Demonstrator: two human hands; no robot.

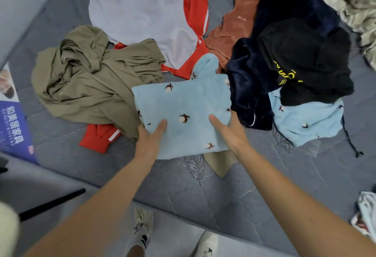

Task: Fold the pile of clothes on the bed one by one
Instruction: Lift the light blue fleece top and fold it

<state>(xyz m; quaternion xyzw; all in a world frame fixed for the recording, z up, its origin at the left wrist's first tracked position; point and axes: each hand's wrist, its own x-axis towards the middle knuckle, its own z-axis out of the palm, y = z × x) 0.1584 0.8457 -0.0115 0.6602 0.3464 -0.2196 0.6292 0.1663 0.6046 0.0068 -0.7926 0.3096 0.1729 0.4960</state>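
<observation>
grey quilted bed lies under us. we grip the folded light blue fleece garment at its near edge, left hand and right hand thumbs on top, olive garment beside it left, dark pile right.

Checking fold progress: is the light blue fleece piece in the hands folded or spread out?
Folded. The light blue fleece piece forms a compact rectangle, gripped at its near edge by the left hand and right hand.
</observation>
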